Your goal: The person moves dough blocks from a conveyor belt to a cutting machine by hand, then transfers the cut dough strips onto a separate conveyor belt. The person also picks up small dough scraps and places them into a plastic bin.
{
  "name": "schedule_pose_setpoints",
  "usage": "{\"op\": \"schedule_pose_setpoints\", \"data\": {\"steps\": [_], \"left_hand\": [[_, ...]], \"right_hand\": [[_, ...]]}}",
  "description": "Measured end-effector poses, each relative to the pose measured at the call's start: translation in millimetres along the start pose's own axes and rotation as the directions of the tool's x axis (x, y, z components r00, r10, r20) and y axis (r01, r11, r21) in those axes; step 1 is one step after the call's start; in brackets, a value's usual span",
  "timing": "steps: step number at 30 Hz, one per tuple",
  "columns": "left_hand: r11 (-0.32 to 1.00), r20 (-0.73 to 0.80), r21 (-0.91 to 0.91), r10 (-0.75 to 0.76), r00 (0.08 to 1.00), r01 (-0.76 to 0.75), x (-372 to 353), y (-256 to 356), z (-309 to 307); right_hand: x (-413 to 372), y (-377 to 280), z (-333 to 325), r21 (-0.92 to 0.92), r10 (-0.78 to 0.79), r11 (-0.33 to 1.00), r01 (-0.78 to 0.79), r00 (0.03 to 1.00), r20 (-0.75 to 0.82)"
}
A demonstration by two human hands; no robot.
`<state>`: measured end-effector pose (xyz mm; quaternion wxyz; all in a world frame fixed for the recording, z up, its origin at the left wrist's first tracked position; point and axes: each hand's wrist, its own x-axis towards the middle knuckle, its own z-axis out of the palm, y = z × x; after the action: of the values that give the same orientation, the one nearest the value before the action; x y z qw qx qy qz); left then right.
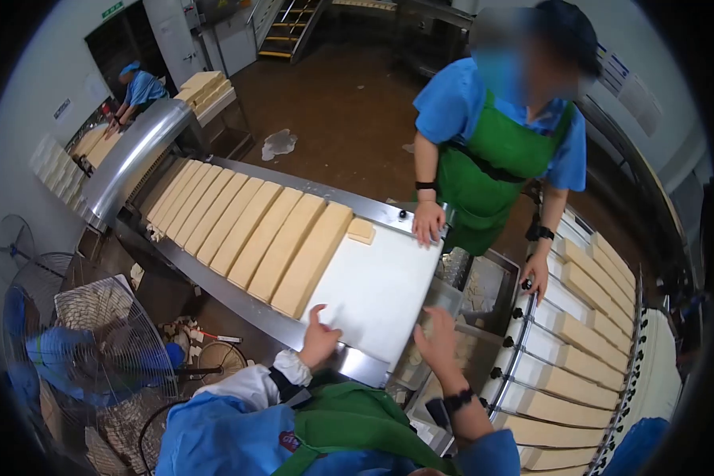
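My left hand (320, 339) is open, thumb and fingers apart, over the near edge of a white conveyor belt (384, 278). It is close to the end of the nearest long cream-coloured block (313, 262) and holds nothing. My right hand (438, 343) is also open, fingers raised, just off the belt's right end. Several such blocks lie side by side along the belt, running back towards a rounded metal cover (138, 159). A small cream-coloured piece (361, 231) rests on the belt beside the far end of the nearest block.
A co-worker in a green apron (484, 174) stands across the belt, one hand on its corner. To the right, a second conveyor (523, 381) carries more blocks (583, 361). Below are bins (488, 285) with scraps. A caged fan (95, 349) stands left; another person (141, 86) works behind.
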<state>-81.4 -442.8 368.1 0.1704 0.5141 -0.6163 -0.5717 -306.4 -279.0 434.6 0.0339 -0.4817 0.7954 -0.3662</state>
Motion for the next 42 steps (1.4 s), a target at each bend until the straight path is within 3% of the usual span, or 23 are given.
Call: {"op": "schedule_pose_setpoints", "data": {"steps": [2,4,5,8,9,12,13,17,20,21,24,26,28,29,33,36,37,38,39,40,41,42], "left_hand": [[0.989,-0.064,-0.044,-0.143,0.988,0.141,2,11,-36],[0.992,-0.100,-0.021,-0.122,0.988,0.120,16,2,-61],[0.994,-0.116,-0.011,-0.114,0.987,0.113,22,-4,-70],[0.941,-0.027,-0.330,-0.091,0.995,0.077,35,-8,-84],[0.946,0.053,-0.264,-0.178,0.983,0.186,36,6,-95],[0.947,0.199,-0.188,-0.221,0.955,0.259,51,-13,-109],[0.949,0.222,-0.218,-0.179,0.958,0.228,53,-16,-111],[0.889,0.402,-0.249,-0.265,0.876,0.384,55,11,-133],[0.834,0.425,-0.298,-0.319,0.847,0.464,61,-8,-128],[0.818,0.454,-0.318,-0.313,0.835,0.479,63,-9,-128],[0.789,0.503,-0.351,-0.296,0.812,0.505,65,-4,-125],[0.827,0.486,-0.289,-0.307,0.818,0.482,67,-2,-117],[0.985,0.336,-0.084,-0.117,0.934,0.153,76,-42,-95],[0.999,0.291,0.045,-0.002,0.957,-0.012,77,-55,-88],[0.880,0.521,0.419,-0.034,0.853,-0.221,89,26,-108],[0.809,0.590,0.476,-0.003,0.808,-0.344,100,27,-101],[0.807,0.572,0.488,-0.008,0.820,-0.333,102,22,-98],[0.801,0.560,0.502,-0.013,0.829,-0.327,105,17,-95],[0.770,0.538,0.453,0.166,0.826,-0.449,106,12,-93],[0.729,0.513,0.526,0.140,0.847,-0.438,105,20,-89],[0.682,0.485,0.593,0.122,0.866,-0.428,103,28,-84],[0.667,0.457,0.631,0.093,0.885,-0.396,104,28,-77]], "right_hand": [[57,-6,53,0.082,-0.046,0.996,0.040,0.996,0.072],[111,-18,105,0.128,-0.066,0.991,0.044,0.983,0.170],[135,-24,132,0.066,-0.088,0.995,0.077,0.978,0.191],[197,-48,192,-0.119,-0.092,0.984,0.136,0.944,0.315],[211,-54,209,-0.156,-0.082,0.978,0.138,0.944,0.320],[237,-58,251,-0.254,-0.034,0.960,0.122,0.944,0.327],[241,-56,261,-0.282,-0.001,0.954,0.099,0.944,0.329],[237,-54,284,-0.415,-0.004,0.904,0.105,0.971,0.238],[256,-69,275,-0.399,0.042,0.916,0.049,0.976,0.216],[262,-64,281,-0.476,0.024,0.878,0.042,0.991,0.133],[282,-78,267,-0.518,0.303,0.847,-0.122,0.911,0.280],[274,-66,257,-0.589,0.354,0.798,-0.128,0.890,0.286],[257,-49,237,-0.650,0.416,0.739,-0.176,0.878,0.236],[243,-35,219,-0.675,0.453,0.702,-0.225,0.873,0.180],[182,-4,131,-0.669,0.665,0.576,-0.470,0.745,0.049],[145,-31,58,-0.323,0.771,0.631,-0.705,0.526,0.359],[110,8,72,-0.257,0.720,0.690,-0.676,0.607,0.336],[96,4,61,-0.224,0.577,0.815,-0.535,0.709,0.406],[88,-6,56,-0.180,0.422,0.906,-0.383,0.781,0.461],[67,7,70,-0.282,0.420,0.904,-0.321,0.792,0.444],[54,-5,71,-0.344,0.457,0.876,-0.338,0.808,0.371],[47,-17,77,-0.381,0.486,0.835,-0.397,0.857,0.170]]}}
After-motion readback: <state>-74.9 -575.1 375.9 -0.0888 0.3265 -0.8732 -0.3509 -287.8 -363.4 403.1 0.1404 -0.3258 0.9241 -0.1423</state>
